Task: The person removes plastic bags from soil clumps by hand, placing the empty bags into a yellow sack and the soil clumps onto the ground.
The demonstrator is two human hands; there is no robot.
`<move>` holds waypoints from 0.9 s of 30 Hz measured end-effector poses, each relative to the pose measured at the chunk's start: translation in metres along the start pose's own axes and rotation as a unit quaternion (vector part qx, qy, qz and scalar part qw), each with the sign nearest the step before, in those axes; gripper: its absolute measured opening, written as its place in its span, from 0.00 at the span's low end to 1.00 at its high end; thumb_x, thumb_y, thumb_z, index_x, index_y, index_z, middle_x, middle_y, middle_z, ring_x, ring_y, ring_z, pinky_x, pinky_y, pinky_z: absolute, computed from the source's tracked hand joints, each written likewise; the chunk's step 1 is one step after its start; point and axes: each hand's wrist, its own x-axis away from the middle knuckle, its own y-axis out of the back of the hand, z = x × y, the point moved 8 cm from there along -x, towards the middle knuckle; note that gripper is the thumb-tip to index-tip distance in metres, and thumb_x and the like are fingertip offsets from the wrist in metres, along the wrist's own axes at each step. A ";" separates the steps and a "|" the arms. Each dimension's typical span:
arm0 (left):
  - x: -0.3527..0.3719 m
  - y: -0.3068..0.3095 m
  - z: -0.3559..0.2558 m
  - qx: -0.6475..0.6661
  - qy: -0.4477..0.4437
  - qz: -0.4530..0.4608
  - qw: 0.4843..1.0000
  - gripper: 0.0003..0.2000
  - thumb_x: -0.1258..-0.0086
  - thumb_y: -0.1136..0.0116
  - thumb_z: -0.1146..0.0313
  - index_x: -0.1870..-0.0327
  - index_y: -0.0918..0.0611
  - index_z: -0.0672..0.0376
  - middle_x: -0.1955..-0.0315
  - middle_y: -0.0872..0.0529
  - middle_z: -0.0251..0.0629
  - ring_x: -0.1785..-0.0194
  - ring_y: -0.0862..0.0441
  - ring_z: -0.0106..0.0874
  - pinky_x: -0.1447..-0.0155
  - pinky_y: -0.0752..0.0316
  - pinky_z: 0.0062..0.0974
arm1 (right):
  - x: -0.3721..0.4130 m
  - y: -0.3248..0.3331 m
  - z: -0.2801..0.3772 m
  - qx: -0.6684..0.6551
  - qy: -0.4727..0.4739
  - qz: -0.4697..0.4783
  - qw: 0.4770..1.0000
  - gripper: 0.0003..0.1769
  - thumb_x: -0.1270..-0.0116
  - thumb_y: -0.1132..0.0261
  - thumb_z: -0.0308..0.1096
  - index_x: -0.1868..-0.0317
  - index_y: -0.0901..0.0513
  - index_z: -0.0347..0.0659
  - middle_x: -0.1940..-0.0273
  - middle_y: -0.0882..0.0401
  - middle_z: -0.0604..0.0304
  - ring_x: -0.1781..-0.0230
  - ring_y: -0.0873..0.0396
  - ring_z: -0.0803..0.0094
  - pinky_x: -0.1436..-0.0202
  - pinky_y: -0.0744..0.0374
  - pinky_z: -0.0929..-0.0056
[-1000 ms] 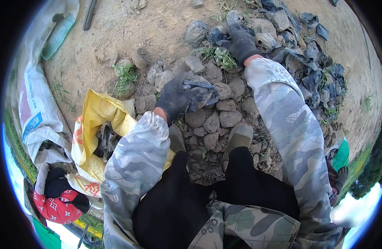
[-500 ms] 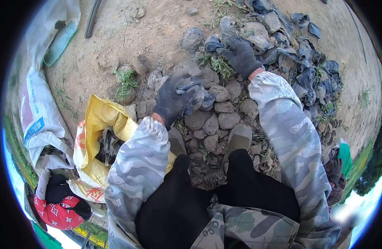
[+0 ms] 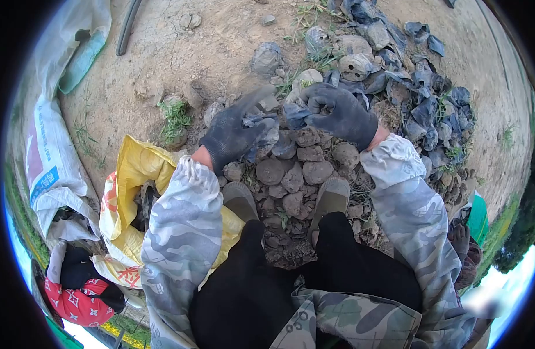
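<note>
Above round, earth-coloured clods (image 3: 317,172) spread before a pair of shoes (image 3: 332,200), a gloved left hand (image 3: 235,132) keeps a narrow grip on a crumpled grey scrap (image 3: 267,135), while the gloved right hand (image 3: 342,113) pinches a dark scrap (image 3: 295,115) near it. A heap of dark plastic (image 3: 429,113) lies to the right; at left, a yellow sack (image 3: 123,192) stands near a person in red (image 3: 81,299).

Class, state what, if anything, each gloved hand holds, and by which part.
The left hand holds crumpled grey plastic, though exactly which part is hidden. The right hand pinches a dark plastic scrap by its right edge.
</note>
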 end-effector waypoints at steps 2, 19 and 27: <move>-0.004 -0.010 -0.006 -0.038 -0.024 0.041 0.998 0.29 0.41 0.39 0.68 0.36 0.33 0.49 0.46 0.23 0.47 0.47 0.23 0.41 0.43 0.29 0.34 | 0.004 -0.022 0.019 -0.016 0.032 0.069 0.997 0.10 0.51 0.34 0.21 0.69 0.26 0.37 0.58 0.22 0.54 0.57 0.23 0.59 0.56 0.25 0.68; 0.006 -0.056 0.016 -0.136 -0.037 0.088 0.986 0.14 0.45 0.36 0.65 0.57 0.19 0.55 0.61 0.18 0.43 0.57 0.20 0.43 0.54 0.25 0.35 | 0.051 -0.042 0.009 0.165 0.009 0.011 0.986 0.18 0.47 0.36 0.35 0.54 0.23 0.46 0.56 0.24 0.58 0.51 0.27 0.58 0.46 0.30 0.62; 0.025 -0.052 -0.006 -0.207 -0.129 0.026 0.969 0.13 0.45 0.37 0.66 0.58 0.20 0.54 0.63 0.19 0.42 0.58 0.21 0.43 0.56 0.25 0.36 | 0.048 -0.055 0.016 0.211 -0.006 0.114 0.971 0.17 0.46 0.35 0.37 0.54 0.22 0.49 0.53 0.25 0.57 0.49 0.28 0.55 0.44 0.30 0.58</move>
